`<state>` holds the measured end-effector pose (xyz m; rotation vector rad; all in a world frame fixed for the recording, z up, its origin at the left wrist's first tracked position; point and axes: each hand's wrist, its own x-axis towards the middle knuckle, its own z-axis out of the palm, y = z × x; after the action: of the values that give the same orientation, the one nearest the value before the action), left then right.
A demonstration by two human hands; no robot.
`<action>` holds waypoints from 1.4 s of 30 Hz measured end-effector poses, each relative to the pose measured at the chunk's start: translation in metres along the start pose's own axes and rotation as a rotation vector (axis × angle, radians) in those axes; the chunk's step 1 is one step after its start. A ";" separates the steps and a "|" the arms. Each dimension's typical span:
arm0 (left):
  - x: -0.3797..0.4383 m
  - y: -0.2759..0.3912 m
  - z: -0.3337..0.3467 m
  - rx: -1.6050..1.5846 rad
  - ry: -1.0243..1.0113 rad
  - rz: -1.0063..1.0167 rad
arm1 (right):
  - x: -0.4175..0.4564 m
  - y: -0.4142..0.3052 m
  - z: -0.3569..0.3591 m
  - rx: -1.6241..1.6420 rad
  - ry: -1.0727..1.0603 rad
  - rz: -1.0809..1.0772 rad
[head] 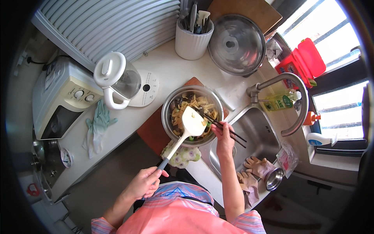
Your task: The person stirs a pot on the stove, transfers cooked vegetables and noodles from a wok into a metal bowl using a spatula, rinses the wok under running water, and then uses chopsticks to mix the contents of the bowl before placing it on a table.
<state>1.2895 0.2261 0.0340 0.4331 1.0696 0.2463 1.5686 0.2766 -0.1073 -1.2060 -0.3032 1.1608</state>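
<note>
A steel bowl [165, 124] of mixed sliced food sits on a reddish-brown cutting board [148, 128] at the counter's edge. My left hand [147, 180] grips the grey end of a spatula [191, 121], whose white blade lies over the bowl with small food bits on it. In my right hand [224, 137] is a pair of dark chopsticks [239, 139]; their tips are by the blade's right edge, above the food. A greenish patterned cloth [182, 156] is beside the bowl's near side, partly under the spatula handle.
To the right are a steel sink [257, 128], a curved faucet [301, 96] and rubber gloves [248, 185]. A glass kettle [127, 82], a microwave [65, 102] and pale green gloves [100, 122] stand or lie left. Behind are a utensil holder [193, 44] and a large lid [236, 44].
</note>
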 end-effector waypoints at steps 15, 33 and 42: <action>-0.013 0.003 -0.012 -0.160 0.019 0.013 | -0.033 0.018 -0.018 0.272 0.121 0.078; -0.023 -0.001 -0.021 0.452 0.278 0.265 | -0.043 -0.025 -0.016 0.143 0.158 -0.101; -0.018 0.033 -0.015 1.425 0.574 0.607 | -0.044 -0.050 -0.046 0.160 -0.022 0.003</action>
<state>1.2681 0.2516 0.0568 2.0765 1.5407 0.0957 1.6090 0.2193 -0.0667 -1.0543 -0.2209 1.1790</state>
